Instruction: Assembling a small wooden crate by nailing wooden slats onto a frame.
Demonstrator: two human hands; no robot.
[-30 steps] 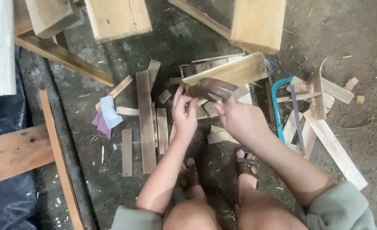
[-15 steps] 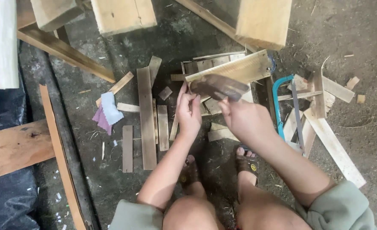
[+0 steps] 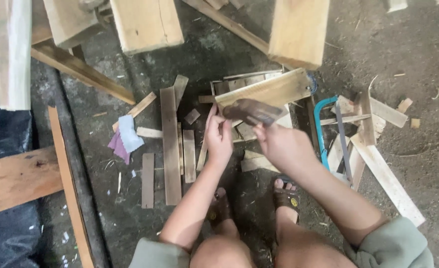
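Dark, worn metal hammer head [image 3: 251, 111], blurred, sits above a pale wooden board [image 3: 266, 89] that lies on the floor [image 3: 413, 59] among offcuts. Head view only: right hand [image 3: 281, 145] has its grip clamped on the hammer. Left hand [image 3: 219, 135] pinches fingers together at the board's near edge; what it holds is too small to tell. Blue-framed hacksaw [image 3: 323, 129] lies just right of the hands.
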